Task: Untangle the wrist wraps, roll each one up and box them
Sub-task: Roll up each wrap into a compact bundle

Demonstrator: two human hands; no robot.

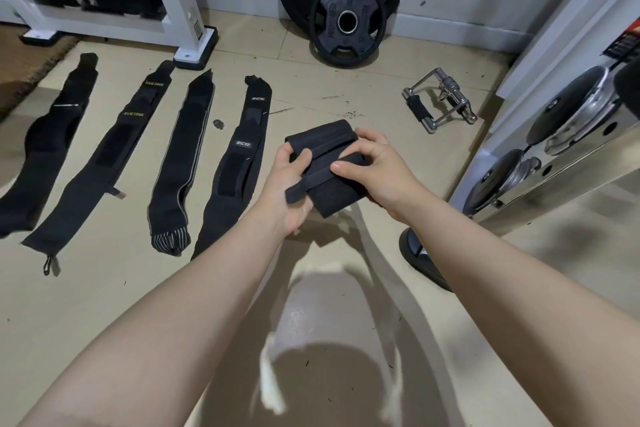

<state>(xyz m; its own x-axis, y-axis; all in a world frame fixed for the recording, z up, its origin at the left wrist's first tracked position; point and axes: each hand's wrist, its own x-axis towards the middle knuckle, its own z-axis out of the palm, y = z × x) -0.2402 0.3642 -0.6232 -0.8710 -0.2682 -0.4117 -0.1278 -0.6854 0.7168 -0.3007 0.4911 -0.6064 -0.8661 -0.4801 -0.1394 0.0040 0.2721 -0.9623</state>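
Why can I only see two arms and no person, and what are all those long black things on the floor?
The camera sits on the person's head and looks down, so you see only their arms. The left hand and right hand hold a rolled-up black wrist wrap in their grip. Four more wrist wraps lie flat in a row on the floor, the nearest one just left of the hands. Behind, a small weight plate leans against a bigger one, and a metal cable handle lies to the right. No box shows here.
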